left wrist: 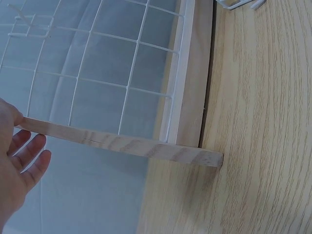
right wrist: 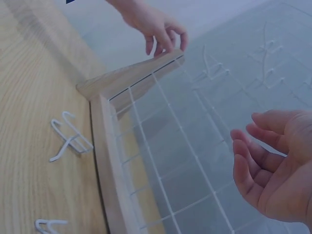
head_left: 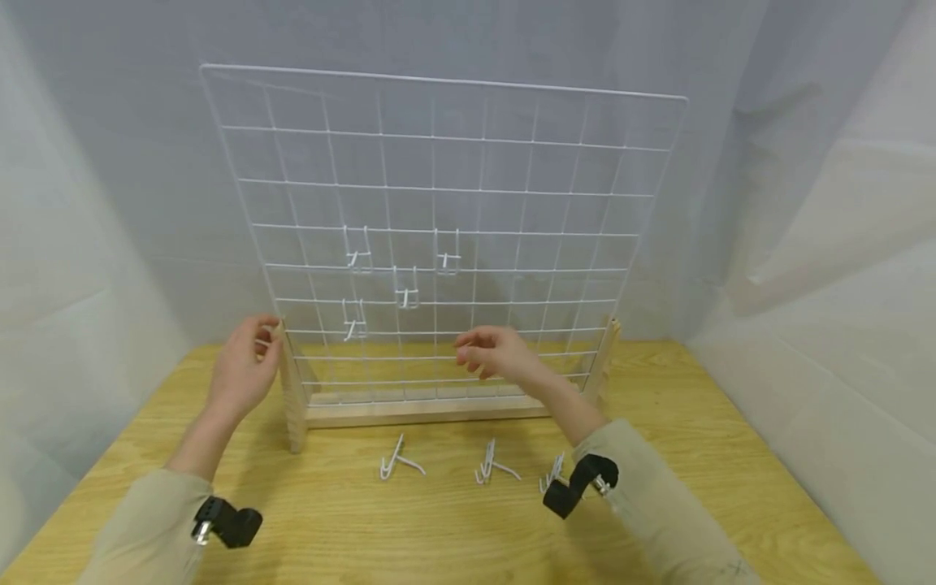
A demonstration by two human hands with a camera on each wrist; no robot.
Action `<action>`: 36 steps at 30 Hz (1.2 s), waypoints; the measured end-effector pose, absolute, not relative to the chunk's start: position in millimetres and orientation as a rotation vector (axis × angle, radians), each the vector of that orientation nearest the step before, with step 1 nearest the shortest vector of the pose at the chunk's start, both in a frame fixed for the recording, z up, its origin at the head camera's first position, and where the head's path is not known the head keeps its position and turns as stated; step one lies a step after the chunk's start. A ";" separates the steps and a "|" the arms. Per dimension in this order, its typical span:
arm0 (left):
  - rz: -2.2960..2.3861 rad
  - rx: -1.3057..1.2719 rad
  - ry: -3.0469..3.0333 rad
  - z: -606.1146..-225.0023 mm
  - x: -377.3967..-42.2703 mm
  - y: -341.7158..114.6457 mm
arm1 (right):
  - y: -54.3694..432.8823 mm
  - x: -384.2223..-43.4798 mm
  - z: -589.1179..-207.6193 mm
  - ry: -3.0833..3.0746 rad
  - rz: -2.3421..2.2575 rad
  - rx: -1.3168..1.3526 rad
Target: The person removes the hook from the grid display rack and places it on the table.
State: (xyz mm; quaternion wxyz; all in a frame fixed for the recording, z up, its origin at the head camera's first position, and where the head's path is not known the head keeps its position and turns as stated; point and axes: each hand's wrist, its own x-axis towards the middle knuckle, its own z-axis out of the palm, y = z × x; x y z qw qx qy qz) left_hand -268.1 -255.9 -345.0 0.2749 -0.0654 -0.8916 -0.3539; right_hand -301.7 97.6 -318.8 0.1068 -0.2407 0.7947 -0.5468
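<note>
My left hand (head_left: 244, 366) pinches the top end of the wooden side post (left wrist: 122, 141), thumb on one side and fingers on the other. That post carries the left edge of a white wire grid panel (head_left: 504, 192), which stands in a wooden base. In front of the panel's lower part hovers my right hand (head_left: 504, 355), fingers loosely bent, with nothing in it. Several white wire hooks hang on the grid, among them an upper right hook (head_left: 448, 253), a middle hook (head_left: 405, 289) and a lower left hook (head_left: 354, 322).
Three more hooks lie on the wooden table (head_left: 351, 528) before the base: a left hook (head_left: 398, 459), a middle hook (head_left: 494, 463) and a right hook (head_left: 553, 473), partly covered by the right wrist's camera. Pale curtains (head_left: 819, 268) surround the table's back and sides.
</note>
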 end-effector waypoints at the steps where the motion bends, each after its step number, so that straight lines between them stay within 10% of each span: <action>1: -0.949 -0.175 -2.398 -345.2 -268.1 -256.0 | 97.7 -302.2 -316.0 2.342 -1.621 -0.705; 36: -0.945 -0.178 -2.392 -343.8 -267.1 -256.8 | 83.0 -308.0 -228.9 2.391 -1.891 -0.680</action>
